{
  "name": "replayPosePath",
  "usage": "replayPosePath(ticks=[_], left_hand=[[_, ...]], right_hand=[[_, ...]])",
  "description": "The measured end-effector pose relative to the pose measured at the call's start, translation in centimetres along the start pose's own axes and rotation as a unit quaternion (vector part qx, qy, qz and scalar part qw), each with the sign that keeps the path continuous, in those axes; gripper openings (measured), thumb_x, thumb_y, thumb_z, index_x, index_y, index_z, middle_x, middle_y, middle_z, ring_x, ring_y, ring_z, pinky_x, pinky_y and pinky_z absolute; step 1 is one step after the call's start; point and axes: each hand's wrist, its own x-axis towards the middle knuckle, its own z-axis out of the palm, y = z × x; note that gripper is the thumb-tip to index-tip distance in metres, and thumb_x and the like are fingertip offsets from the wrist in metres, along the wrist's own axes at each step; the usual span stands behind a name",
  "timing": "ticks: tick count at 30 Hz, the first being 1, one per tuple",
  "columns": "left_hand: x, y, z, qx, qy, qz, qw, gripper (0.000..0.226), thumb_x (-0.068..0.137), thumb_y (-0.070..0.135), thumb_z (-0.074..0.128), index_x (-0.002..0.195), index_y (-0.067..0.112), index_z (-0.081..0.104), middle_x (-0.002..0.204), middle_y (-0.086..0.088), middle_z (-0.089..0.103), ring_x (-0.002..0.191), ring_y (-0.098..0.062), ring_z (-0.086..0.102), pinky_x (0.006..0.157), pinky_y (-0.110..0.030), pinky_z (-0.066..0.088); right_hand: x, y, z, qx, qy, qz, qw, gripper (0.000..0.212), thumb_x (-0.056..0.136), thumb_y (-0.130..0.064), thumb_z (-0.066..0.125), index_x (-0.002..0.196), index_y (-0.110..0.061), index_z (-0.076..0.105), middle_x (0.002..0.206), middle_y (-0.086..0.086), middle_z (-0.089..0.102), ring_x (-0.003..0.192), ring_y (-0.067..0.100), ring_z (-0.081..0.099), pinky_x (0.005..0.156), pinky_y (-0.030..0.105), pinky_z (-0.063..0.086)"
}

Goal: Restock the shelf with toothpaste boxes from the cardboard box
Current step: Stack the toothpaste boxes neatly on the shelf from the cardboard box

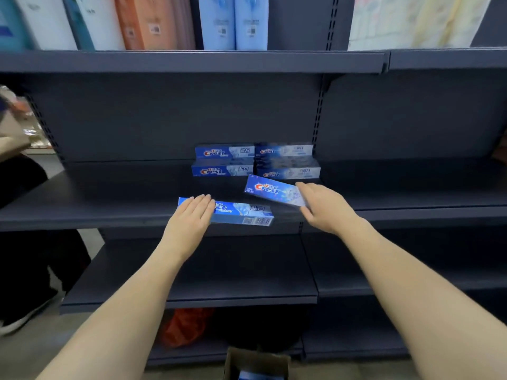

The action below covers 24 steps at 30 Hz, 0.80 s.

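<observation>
Several blue toothpaste boxes (255, 161) stand in two rows at the back of the dark middle shelf (109, 204). My left hand (192, 215) lies with straight fingers over the left end of one more toothpaste box (247, 213) at the shelf's front edge. My right hand (323, 207) grips the right end of a tilted toothpaste box (270, 190) just in front of the rows. The open cardboard box (256, 363) sits on the floor at the bottom, with a blue box showing inside.
Tall packs (233, 23) stand on the upper shelf (192, 60). A lower shelf (192, 283) runs below the middle one. An orange bag (183, 327) lies under the shelves. Another person's dark trousers and shoe (24, 319) are at the left.
</observation>
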Motion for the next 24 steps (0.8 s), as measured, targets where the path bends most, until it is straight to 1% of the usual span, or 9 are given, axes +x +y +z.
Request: replayPosePath(ticks=[4,7,12,14,15,17,19,21,24], left_hand=[[1.1,-0.8,1.0,-0.015,-0.028,0.005,0.999,0.070,0.034,0.000,0.094,0.100,-0.005,0.071,0.103,-0.019,0.071,0.091,-0.031,0.070,0.080,-0.043,0.055],[2.2,-1.5,2.2,-0.045,-0.042,0.000,0.998,0.070,0.034,0.006,0.096,0.099,-0.003,0.072,0.101,-0.017,0.072,0.090,-0.030,0.071,0.079,-0.043,0.056],[4.2,-3.0,3.6,-0.082,-0.046,-0.005,0.996,0.068,0.025,0.013,0.098,0.087,-0.001,0.075,0.089,-0.016,0.074,0.078,-0.028,0.073,0.068,-0.043,0.058],[4.6,-3.9,4.2,-0.105,-0.069,-0.016,0.992,0.067,0.024,0.014,0.098,0.085,0.000,0.076,0.086,-0.015,0.074,0.075,-0.029,0.073,0.063,-0.041,0.058],[4.7,-4.3,4.7,-0.125,-0.086,-0.029,0.988,0.065,0.028,0.013,0.097,0.088,0.000,0.075,0.089,-0.016,0.074,0.078,-0.031,0.073,0.063,-0.041,0.058],[4.9,-4.9,5.0,-0.197,-0.113,-0.062,0.972,0.058,0.056,0.013,0.090,0.109,0.001,0.069,0.111,-0.016,0.069,0.100,-0.034,0.067,0.079,-0.041,0.056],[5.2,-5.6,5.4,-0.222,-0.149,-0.078,0.961,0.054,0.083,0.024,0.071,0.132,0.010,0.054,0.135,-0.006,0.055,0.124,-0.027,0.052,0.099,-0.035,0.046],[5.6,-6.7,5.9,-0.242,-0.195,-0.082,0.947,0.055,0.089,0.034,0.062,0.139,0.017,0.046,0.142,0.002,0.048,0.131,-0.020,0.045,0.106,-0.030,0.039],[6.5,-8.0,6.3,-0.268,-0.232,-0.065,0.933,0.059,0.088,0.041,0.061,0.141,0.021,0.044,0.142,0.004,0.048,0.131,-0.015,0.044,0.107,-0.026,0.037]], right_hand=[[1.8,0.6,0.3,-0.007,-0.022,0.018,1.000,0.058,0.095,-0.026,0.049,0.145,-0.010,0.026,0.133,0.010,0.049,0.118,0.028,0.048,0.091,0.036,0.045],[3.3,0.7,0.7,-0.023,-0.049,0.026,0.998,0.061,0.096,-0.026,0.048,0.148,-0.007,0.021,0.137,0.014,0.046,0.120,0.031,0.047,0.095,0.037,0.044],[5.9,0.6,1.7,-0.030,-0.105,0.057,0.992,0.064,0.098,-0.022,0.045,0.150,-0.006,0.012,0.147,0.016,0.035,0.129,0.033,0.040,0.103,0.037,0.038],[7.0,0.5,2.1,-0.028,-0.120,0.073,0.990,0.064,0.099,-0.022,0.045,0.151,-0.007,0.010,0.149,0.016,0.032,0.132,0.034,0.037,0.106,0.037,0.035],[7.5,0.4,2.2,-0.025,-0.128,0.080,0.988,0.064,0.099,-0.022,0.044,0.151,-0.007,0.009,0.149,0.016,0.031,0.132,0.034,0.036,0.106,0.037,0.035],[8.7,0.3,2.4,-0.014,-0.151,0.092,0.984,0.064,0.099,-0.022,0.044,0.151,-0.009,0.009,0.150,0.016,0.029,0.133,0.035,0.035,0.106,0.038,0.035],[9.8,0.4,2.5,0.011,-0.184,0.094,0.978,0.063,0.099,-0.023,0.045,0.151,-0.011,0.012,0.152,0.014,0.028,0.134,0.034,0.035,0.108,0.039,0.035],[10.8,0.4,2.6,0.033,-0.212,0.092,0.973,0.061,0.098,-0.024,0.047,0.150,-0.012,0.018,0.151,0.011,0.031,0.134,0.030,0.036,0.108,0.035,0.035],[11.7,0.3,2.9,0.043,-0.248,0.111,0.961,0.060,0.098,-0.024,0.048,0.150,-0.014,0.021,0.151,0.009,0.034,0.135,0.026,0.037,0.105,0.031,0.034]])
